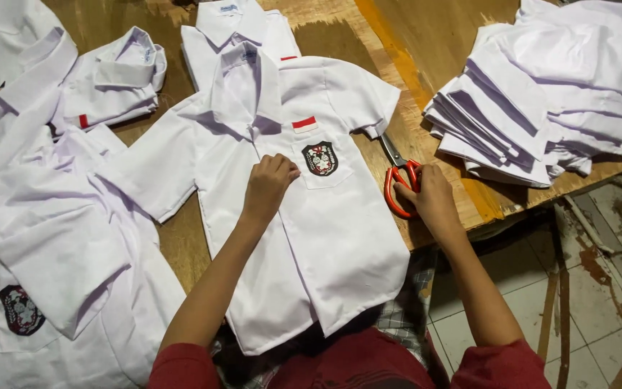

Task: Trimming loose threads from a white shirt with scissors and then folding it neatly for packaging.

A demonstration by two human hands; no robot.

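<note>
left hand (271, 180) curling closed, pinching the white uniform shirt (282, 238) placket | right hand (426, 196) at 3 o'clock, fingers gripping the red-handled scissors (399, 176) on the plywood table (426, 43)

My shirt (304, 238) is white, with a red-and-white strip and a black-and-red badge; the scissors (400, 180) have orange-red handles; my sleeves are dark red.
</note>
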